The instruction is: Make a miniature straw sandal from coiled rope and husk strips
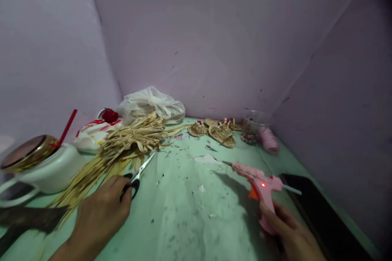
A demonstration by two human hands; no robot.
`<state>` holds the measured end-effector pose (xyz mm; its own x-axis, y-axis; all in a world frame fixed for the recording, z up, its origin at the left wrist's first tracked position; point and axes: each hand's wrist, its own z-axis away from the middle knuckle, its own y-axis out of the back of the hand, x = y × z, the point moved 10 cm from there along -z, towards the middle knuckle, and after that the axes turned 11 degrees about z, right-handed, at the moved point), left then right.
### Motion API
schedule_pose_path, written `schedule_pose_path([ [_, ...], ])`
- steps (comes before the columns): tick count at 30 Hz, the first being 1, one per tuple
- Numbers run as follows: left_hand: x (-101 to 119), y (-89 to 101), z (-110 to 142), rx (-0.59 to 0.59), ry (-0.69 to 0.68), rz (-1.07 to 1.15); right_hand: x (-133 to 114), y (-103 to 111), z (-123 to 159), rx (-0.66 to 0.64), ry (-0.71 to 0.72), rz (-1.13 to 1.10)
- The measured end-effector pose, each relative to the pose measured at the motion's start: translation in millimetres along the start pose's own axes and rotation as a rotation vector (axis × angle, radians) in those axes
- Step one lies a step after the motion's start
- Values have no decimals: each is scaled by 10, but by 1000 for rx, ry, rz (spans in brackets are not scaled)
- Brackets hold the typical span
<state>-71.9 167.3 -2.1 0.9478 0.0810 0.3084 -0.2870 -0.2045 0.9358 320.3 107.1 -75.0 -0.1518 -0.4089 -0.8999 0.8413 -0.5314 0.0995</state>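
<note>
- One left hand [101, 212], lower left, closed on one pair of scissors [137, 176].
- One right hand [290, 234], lower right, gripping one pink glue gun [260, 185].
- One straw bundle [122, 147] on the worktop [190, 212].

My left hand [99, 212] rests on the black handles of the scissors [137, 177], beside the bundle of dried straw strips [122, 144]. My right hand [290, 232] grips the pink glue gun [260, 185], its red light on, nozzle pointing left over the green table [190, 208]. Small woven sandals [219, 130] lie near the back wall.
</note>
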Motion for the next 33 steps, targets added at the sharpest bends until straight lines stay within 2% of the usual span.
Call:
schedule_pose_path([
  [2,0,38,2,1,35,-16,-134,3,-46,60,58,22],
  [4,6,75,9,34,28,-7,-245,-74,-167,36,128,130],
  [7,57,143,34,117,-44,14,-475,-164,-335,31,286,428],
  [9,121,221,71,195,-112,30,-593,-172,-366,39,330,505],
  [11,197,323,131,279,-173,79,-778,-121,-259,134,456,623],
  [13,269,391,197,310,-214,199,-975,-122,-2,263,690,797],
  [14,296,394,224,291,-216,291,-1007,-170,132,277,795,856],
  [16,346,306,265,171,-178,504,-915,-301,294,177,883,858],
  [19,448,47,363,-73,-73,738,-634,-434,321,7,761,746],
  [21,544,-84,440,-173,-60,792,-521,-517,333,-46,706,731],
  [23,674,-172,489,-231,-116,789,-498,-585,364,-69,711,746],
  [27,1070,-331,491,-352,-327,719,-483,-615,358,-60,710,795],
  [31,1553,-418,384,-398,-529,701,-442,-605,330,-41,716,802],
  [33,1716,-507,323,-411,-562,655,-431,-616,347,-36,730,821],
])
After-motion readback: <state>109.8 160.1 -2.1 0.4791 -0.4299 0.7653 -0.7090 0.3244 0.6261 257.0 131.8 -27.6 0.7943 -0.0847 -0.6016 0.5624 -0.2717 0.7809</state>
